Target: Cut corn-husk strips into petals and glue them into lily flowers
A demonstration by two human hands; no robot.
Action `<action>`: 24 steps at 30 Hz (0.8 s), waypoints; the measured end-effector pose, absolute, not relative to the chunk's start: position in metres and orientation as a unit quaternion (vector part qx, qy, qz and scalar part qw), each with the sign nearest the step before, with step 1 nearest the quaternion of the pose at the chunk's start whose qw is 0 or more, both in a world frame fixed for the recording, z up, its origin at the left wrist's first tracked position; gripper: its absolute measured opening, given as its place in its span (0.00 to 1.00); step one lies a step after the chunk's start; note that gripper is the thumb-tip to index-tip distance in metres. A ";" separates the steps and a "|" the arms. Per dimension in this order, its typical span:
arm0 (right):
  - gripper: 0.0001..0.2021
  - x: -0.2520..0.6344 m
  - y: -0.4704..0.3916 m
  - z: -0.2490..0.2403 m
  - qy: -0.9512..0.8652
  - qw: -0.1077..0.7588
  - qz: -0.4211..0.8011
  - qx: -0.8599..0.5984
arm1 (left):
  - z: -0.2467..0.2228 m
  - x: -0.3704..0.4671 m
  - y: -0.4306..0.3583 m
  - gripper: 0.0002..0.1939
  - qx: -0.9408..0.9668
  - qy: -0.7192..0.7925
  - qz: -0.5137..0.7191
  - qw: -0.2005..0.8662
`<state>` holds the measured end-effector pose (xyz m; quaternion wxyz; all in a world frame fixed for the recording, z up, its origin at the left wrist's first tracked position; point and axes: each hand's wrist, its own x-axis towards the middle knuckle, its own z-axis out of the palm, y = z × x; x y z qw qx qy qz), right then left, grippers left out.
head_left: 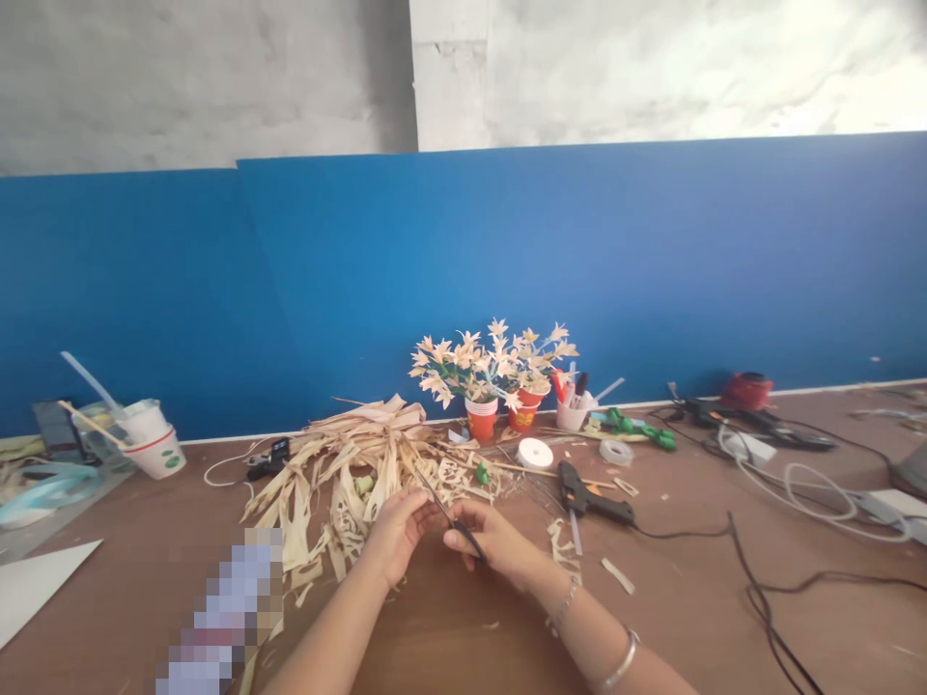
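Observation:
My right hand (487, 537) is closed around the black handles of a pair of scissors (467, 537), whose thin blades point up and to the left. The blades reach over toward my left hand (397, 529), which has its fingertips pinched together just beside them. Whatever sits between those left fingertips is too small to make out. Behind and to the left of both hands lies a heap of dried, pale husk strips (348, 473), several with cut-out shapes. Small cut scraps are scattered around the hands on the brown table (449, 637).
Pale husk flowers (492, 359) stand in red and white cups at the back. A glue gun (590, 497) with its cord, a white roll (534, 453) and clear tape (615, 452) lie to the right. Paper cups (155, 444) stand left; cables (811, 492) sprawl far right.

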<state>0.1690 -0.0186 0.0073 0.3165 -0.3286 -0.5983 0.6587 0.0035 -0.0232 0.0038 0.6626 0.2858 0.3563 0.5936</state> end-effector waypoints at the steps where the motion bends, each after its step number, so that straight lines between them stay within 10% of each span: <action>1: 0.24 0.169 -0.018 0.008 -0.600 0.314 0.658 -0.330 | 0.003 0.002 -0.023 0.08 0.285 0.359 0.590 0.664; 17: 0.21 0.177 -0.010 0.005 -0.633 0.281 0.642 -0.328 | 0.011 -0.004 -0.025 0.08 0.305 0.398 0.540 0.676; 24: 0.13 0.201 0.007 0.012 -0.704 0.305 0.273 -0.581 | 0.003 0.003 -0.021 0.06 0.460 0.510 0.512 0.516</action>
